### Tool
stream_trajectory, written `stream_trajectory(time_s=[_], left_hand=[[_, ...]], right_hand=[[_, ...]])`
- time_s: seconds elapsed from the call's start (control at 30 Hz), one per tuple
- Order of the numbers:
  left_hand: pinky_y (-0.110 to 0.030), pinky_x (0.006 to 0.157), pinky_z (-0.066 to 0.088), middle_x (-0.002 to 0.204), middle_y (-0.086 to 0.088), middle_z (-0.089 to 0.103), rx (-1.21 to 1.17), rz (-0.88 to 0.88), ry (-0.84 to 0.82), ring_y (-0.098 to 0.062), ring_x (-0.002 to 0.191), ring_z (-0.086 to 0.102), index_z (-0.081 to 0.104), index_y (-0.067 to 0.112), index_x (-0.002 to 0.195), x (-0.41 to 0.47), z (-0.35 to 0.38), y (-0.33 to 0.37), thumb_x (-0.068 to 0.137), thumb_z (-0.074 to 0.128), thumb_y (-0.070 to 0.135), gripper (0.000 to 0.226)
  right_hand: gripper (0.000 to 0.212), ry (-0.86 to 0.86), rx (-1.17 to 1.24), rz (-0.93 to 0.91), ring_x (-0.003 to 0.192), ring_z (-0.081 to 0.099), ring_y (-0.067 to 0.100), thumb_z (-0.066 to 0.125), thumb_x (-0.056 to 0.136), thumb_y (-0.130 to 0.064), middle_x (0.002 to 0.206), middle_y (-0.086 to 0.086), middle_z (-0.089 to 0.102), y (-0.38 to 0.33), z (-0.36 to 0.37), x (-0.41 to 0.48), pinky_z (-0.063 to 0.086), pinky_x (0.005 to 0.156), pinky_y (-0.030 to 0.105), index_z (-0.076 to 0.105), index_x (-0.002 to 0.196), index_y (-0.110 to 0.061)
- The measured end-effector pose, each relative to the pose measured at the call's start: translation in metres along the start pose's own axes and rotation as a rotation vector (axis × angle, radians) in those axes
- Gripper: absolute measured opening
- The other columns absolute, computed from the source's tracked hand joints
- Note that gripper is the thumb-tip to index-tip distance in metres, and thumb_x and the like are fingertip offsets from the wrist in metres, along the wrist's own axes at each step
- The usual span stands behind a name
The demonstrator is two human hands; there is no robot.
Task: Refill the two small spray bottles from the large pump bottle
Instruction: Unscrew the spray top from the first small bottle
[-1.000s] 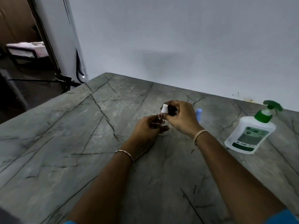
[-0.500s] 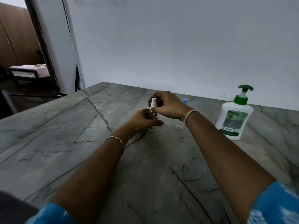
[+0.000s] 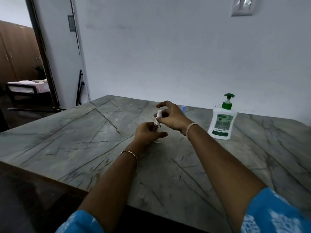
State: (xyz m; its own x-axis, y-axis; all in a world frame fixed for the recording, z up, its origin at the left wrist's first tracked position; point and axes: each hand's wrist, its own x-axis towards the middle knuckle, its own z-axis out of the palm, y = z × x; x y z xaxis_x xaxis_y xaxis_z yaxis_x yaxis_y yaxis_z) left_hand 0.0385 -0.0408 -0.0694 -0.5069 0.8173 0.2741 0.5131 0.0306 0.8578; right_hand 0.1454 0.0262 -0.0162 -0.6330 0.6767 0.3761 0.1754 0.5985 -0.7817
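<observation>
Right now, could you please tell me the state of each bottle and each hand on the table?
Clear spray bottle: upright on the stone table, white spray head on.
Left hand: wrapped around that bottle's body.
Right hand: fingertips pinching the spray head.
Second small bottle: blue cap on, mostly hidden behind the right hand.
Pump bottle: upright, green pump fitted, untouched.
</observation>
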Motion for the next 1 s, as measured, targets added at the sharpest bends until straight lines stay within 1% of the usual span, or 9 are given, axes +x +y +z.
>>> stream_trajectory(time_s=[0.1, 0.27, 0.37, 0.53, 0.63, 0.7, 0.8, 0.93, 1.0], left_hand=[[-0.029, 0.070, 0.049, 0.091, -0.004, 0.064, 0.003, 0.000, -0.010, -0.016, 0.083, 0.059, 0.065, 0.006, 0.101, 0.000, 0.000, -0.001, 0.066, 0.084, 0.032, 0.047], [-0.038, 0.081, 0.055, 0.096, -0.008, 0.069, -0.008, -0.002, -0.010, -0.019, 0.087, 0.064, 0.069, 0.009, 0.101, 0.004, -0.001, -0.004, 0.062, 0.087, 0.032, 0.050], [-0.040, 0.085, 0.056, 0.097, -0.008, 0.069, -0.046, -0.009, -0.029, -0.023, 0.093, 0.065, 0.068, 0.009, 0.106, 0.004, -0.001, -0.005, 0.062, 0.087, 0.031, 0.053], [-0.031, 0.077, 0.052, 0.094, -0.004, 0.066, -0.006, -0.002, -0.042, -0.017, 0.088, 0.061, 0.067, 0.012, 0.103, 0.003, -0.004, -0.002, 0.065, 0.085, 0.031, 0.045], [-0.021, 0.063, 0.045, 0.086, 0.000, 0.061, 0.010, 0.003, -0.038, -0.014, 0.080, 0.057, 0.066, 0.010, 0.098, 0.004, -0.003, -0.003, 0.065, 0.085, 0.028, 0.042], [-0.019, 0.058, 0.040, 0.082, 0.001, 0.058, 0.008, 0.006, -0.030, -0.013, 0.076, 0.053, 0.065, 0.006, 0.097, 0.003, -0.003, -0.003, 0.065, 0.085, 0.026, 0.042], [-0.025, 0.064, 0.041, 0.081, -0.001, 0.058, 0.017, 0.008, -0.031, -0.013, 0.075, 0.053, 0.065, 0.003, 0.097, 0.005, -0.001, -0.007, 0.065, 0.085, 0.027, 0.045], [-0.032, 0.078, 0.052, 0.095, -0.002, 0.064, 0.044, 0.029, -0.052, -0.017, 0.089, 0.060, 0.066, 0.014, 0.103, 0.007, -0.001, -0.008, 0.068, 0.083, 0.030, 0.043], [-0.035, 0.083, 0.052, 0.097, -0.003, 0.064, 0.053, 0.032, -0.048, -0.017, 0.090, 0.060, 0.066, 0.015, 0.105, 0.007, -0.001, -0.007, 0.068, 0.083, 0.033, 0.044]], right_hand=[[0.047, 0.065, -0.082, -0.011, 0.092, 0.067, 0.020, 0.080, 0.076, -0.011, 0.102, 0.009, 0.069, -0.001, 0.005, 0.002, 0.056, 0.083, 0.031, 0.056, 0.117, -0.012], [0.043, 0.202, -0.192, -0.011, 0.077, 0.066, 0.012, 0.090, 0.063, -0.020, 0.085, 0.001, 0.069, 0.003, 0.001, 0.002, 0.054, 0.070, 0.024, 0.065, 0.098, -0.010], [0.037, 0.214, -0.144, 0.026, 0.077, 0.069, 0.011, 0.089, 0.064, -0.019, 0.082, 0.003, 0.073, 0.011, -0.006, -0.005, 0.056, 0.072, 0.026, 0.069, 0.093, -0.009], [0.034, 0.244, -0.124, -0.010, 0.083, 0.068, 0.012, 0.087, 0.068, -0.019, 0.089, 0.003, 0.073, 0.014, 0.002, -0.010, 0.056, 0.078, 0.025, 0.070, 0.096, -0.008], [0.033, 0.256, -0.168, -0.025, 0.086, 0.068, 0.015, 0.085, 0.071, -0.021, 0.092, 0.004, 0.073, 0.010, 0.013, -0.003, 0.056, 0.082, 0.033, 0.070, 0.098, -0.010], [0.029, 0.266, -0.227, -0.048, 0.088, 0.066, 0.017, 0.082, 0.073, -0.023, 0.093, 0.005, 0.072, 0.006, 0.021, 0.001, 0.055, 0.082, 0.036, 0.069, 0.096, -0.011], [0.030, 0.279, -0.243, -0.046, 0.087, 0.065, 0.017, 0.082, 0.074, -0.025, 0.093, 0.004, 0.071, 0.008, 0.023, 0.001, 0.055, 0.081, 0.034, 0.067, 0.097, -0.012], [0.036, 0.294, -0.208, 0.025, 0.076, 0.062, 0.010, 0.087, 0.068, -0.027, 0.085, 0.000, 0.069, 0.015, 0.007, -0.004, 0.047, 0.065, 0.019, 0.067, 0.093, -0.011], [0.030, 0.275, -0.196, 0.027, 0.074, 0.062, 0.008, 0.087, 0.068, -0.024, 0.084, 0.001, 0.070, 0.014, 0.001, -0.008, 0.046, 0.064, 0.016, 0.070, 0.089, -0.011]])
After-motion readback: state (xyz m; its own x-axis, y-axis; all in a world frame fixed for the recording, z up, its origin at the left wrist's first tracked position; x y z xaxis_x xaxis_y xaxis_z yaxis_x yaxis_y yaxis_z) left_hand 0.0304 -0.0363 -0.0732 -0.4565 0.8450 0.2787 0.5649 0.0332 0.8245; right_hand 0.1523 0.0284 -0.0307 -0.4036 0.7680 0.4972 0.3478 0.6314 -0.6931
